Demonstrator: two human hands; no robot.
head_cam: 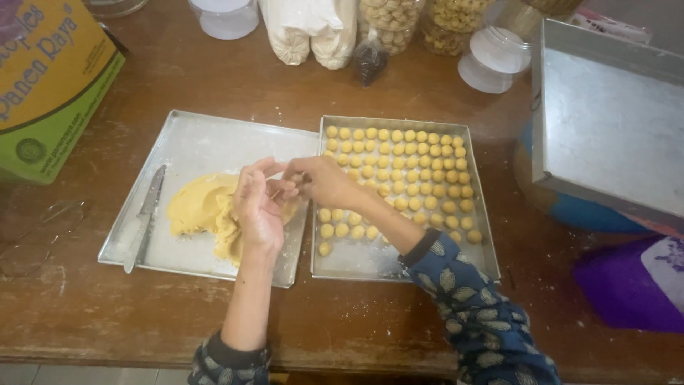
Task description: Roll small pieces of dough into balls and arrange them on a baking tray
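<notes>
Between the pinching fingertips of the left hand (258,203) and right hand (324,182) sits a barely visible bit of soft, sticky-looking pale yellow dough, likely best held lightly, the larger dough mound (203,210) just below.

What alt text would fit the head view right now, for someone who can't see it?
Two hands, left hand and right hand, meet fingertip to fingertip above two metal trays on a wooden table. The left tray holds a dough mound and a knife; the right tray holds rows of small dough balls.
</notes>
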